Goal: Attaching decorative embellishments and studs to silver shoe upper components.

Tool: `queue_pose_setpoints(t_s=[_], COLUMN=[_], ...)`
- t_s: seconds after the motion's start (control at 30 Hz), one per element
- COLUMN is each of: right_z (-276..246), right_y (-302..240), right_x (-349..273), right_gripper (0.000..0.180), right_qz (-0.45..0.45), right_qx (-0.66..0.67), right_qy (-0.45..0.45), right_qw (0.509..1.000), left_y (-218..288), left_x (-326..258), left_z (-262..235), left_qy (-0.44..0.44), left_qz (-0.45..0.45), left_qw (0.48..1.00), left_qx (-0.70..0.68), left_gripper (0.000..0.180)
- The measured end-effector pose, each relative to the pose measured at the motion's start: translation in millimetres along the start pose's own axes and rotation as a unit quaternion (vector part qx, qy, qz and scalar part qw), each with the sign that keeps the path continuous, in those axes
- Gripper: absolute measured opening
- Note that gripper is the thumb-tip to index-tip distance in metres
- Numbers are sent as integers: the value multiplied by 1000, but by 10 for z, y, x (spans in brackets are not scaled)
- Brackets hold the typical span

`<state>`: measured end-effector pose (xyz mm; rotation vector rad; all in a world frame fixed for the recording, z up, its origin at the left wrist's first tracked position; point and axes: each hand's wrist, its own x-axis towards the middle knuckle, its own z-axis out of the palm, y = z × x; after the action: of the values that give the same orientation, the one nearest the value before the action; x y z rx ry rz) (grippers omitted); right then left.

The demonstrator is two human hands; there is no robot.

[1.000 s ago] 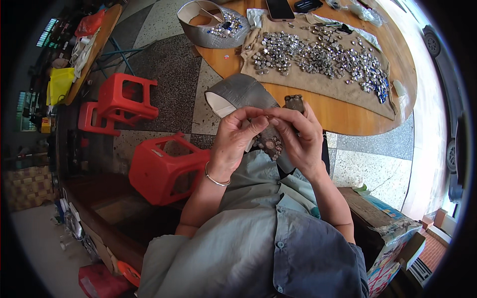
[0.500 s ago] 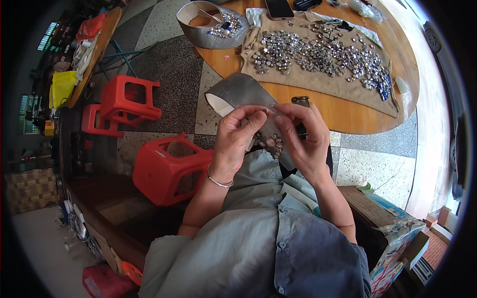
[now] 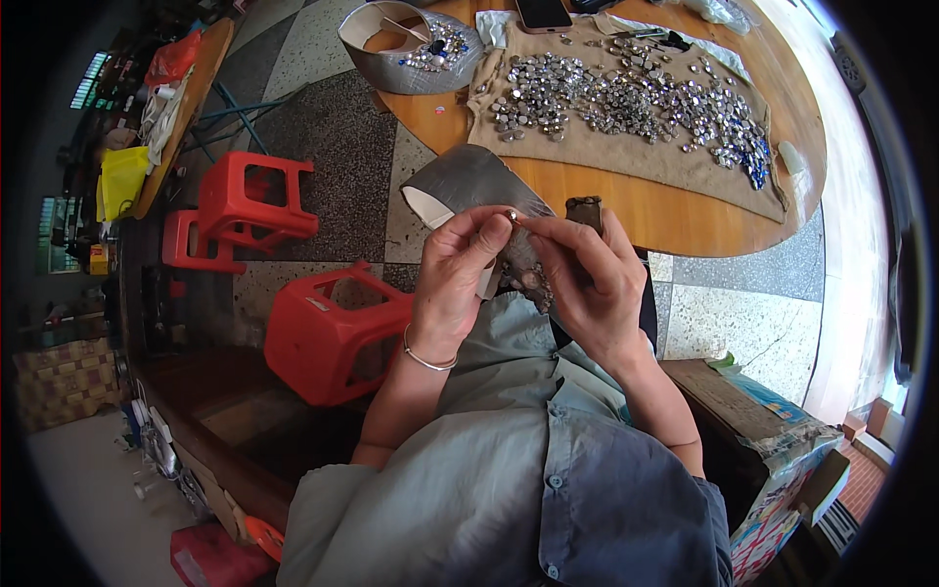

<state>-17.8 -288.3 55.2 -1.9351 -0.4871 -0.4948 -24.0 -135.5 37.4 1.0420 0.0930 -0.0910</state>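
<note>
In front of my chest my left hand (image 3: 458, 259) pinches a small shiny stone (image 3: 512, 216) between thumb and forefinger. My right hand (image 3: 595, 279) comes up to it with the fingers curled and the forefinger tip at the stone. What the right fingers hold, if anything, is too small to tell. Beneath and behind both hands lies a curved silver-grey piece (image 3: 469, 181) with a pale lining, its lower part set with a cluster of stones (image 3: 528, 276). A dark olive block-like thing (image 3: 584, 208) shows behind the right fingers; whether it is held I cannot tell.
On the round wooden table (image 3: 626, 210) a brown cloth (image 3: 626, 155) carries many loose clear and blue stones (image 3: 646, 103). A second silver-grey piece (image 3: 411, 76), partly stone-covered, and a phone (image 3: 544, 14) are beyond. Red stools (image 3: 328, 338) stand left; a worn box (image 3: 773, 440) stands right.
The shiny stone now shows at the left fingertips. My right hand has turned and lowered slightly, its forefinger pointing across to the stone. The view has shifted a little.
</note>
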Motion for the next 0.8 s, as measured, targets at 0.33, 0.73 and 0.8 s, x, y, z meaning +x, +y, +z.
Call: queue_pose_setpoints(t_s=[0.33,0.73,0.8], right_z=[-1,-36,-39], right_y=[26,-20,-25], right_x=[-10,11,7], right_gripper=[30,20,19], right_qz=[-7,36,26], right_qx=[13,23,11], right_qy=[0,-12,-8], right_qw=[1000,999,1000], left_y=[-9,5,6], left_x=[-1,6,5], left_z=[-4,-5,-2], left_qy=[-7,-1,-4], left_qz=[0,25,23], left_qw=[1000,998,996], left_qx=[-24,65,91], left_gripper=[18,20,20])
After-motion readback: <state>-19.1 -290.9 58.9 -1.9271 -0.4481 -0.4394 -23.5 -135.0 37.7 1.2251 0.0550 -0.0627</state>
